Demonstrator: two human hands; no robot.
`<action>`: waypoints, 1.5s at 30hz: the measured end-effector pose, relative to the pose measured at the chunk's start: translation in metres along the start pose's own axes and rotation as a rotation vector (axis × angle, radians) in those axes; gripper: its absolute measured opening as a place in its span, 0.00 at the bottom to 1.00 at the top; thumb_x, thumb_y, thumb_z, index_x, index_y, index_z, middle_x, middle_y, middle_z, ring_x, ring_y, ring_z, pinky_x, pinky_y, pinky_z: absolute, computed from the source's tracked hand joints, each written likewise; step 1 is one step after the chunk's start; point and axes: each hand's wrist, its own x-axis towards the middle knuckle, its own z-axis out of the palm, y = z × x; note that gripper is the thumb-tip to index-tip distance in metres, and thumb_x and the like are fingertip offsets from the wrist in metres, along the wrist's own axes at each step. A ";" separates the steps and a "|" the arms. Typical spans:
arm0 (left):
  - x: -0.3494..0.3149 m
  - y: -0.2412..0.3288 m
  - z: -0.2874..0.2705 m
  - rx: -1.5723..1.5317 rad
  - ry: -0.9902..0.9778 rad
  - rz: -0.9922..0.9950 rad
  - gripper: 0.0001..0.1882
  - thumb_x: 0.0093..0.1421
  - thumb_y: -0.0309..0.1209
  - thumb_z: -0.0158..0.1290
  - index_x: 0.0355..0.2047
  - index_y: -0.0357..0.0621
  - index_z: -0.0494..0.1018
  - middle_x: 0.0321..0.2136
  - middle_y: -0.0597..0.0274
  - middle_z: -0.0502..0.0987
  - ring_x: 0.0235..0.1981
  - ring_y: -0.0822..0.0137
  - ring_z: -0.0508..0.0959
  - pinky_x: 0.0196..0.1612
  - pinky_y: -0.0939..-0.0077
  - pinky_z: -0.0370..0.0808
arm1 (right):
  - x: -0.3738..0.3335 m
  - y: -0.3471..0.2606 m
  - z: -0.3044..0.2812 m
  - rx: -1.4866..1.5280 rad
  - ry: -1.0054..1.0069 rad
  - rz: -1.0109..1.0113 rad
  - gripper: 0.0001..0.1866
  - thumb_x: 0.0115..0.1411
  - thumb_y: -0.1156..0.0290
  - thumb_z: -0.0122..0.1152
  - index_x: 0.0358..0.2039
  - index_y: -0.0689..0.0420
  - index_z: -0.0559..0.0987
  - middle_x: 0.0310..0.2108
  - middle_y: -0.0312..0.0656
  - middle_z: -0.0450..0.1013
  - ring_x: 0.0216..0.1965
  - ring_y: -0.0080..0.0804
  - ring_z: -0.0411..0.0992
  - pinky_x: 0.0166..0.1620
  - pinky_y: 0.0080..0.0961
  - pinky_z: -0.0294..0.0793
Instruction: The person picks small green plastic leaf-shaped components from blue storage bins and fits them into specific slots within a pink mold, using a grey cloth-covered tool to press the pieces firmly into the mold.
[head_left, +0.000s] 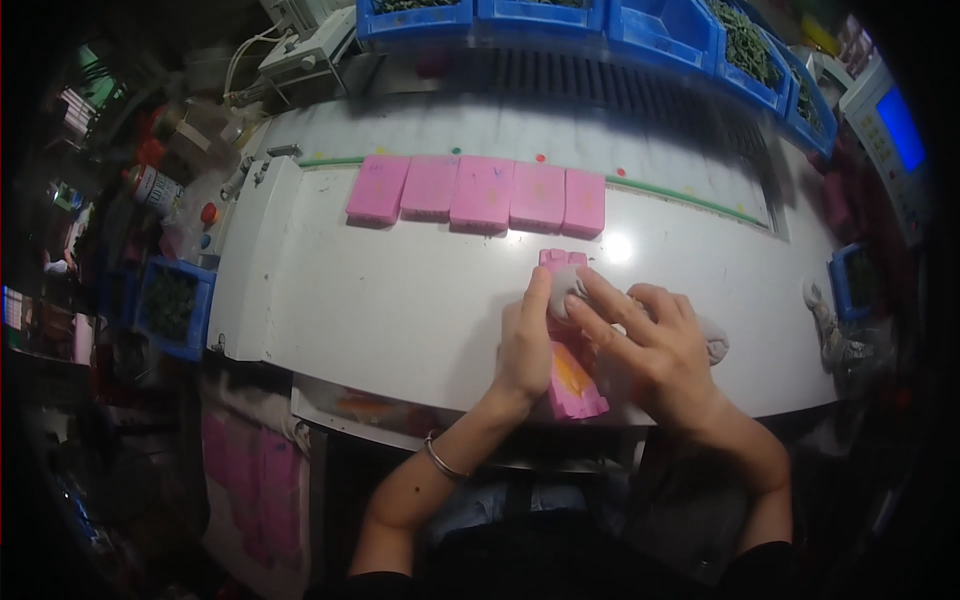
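Note:
Near the front edge of the white worktop, my left hand (526, 345) is closed along the left side of an open pink mould piece (574, 385) with an orange-yellow patch on its lower part. My right hand (655, 350) has its fingertips on a rounded grey lump (566, 292), which lies over the mould's upper part; I cannot tell whether it is cloth or a soft paste. Another grey bundle (715, 342) shows just beyond the right hand's knuckles. The hands hide the mould's middle.
Several pink mould blocks (482, 195) stand in a row across the worktop (400, 300), beside a green strip. Blue bins (660, 45) line the back, some with small greenish parts. Another blue bin (178, 305) is at left, a machine with a blue screen (900, 130) at right.

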 end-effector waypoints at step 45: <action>0.017 0.082 -0.062 0.314 0.007 0.144 0.27 0.66 0.48 0.33 0.49 0.34 0.65 0.30 0.57 0.74 0.24 0.72 0.74 0.29 0.78 0.73 | 0.033 0.038 -0.001 0.737 -0.147 0.389 0.26 0.47 0.78 0.62 0.49 0.60 0.68 0.42 0.48 0.69 0.40 0.37 0.70 0.41 0.28 0.70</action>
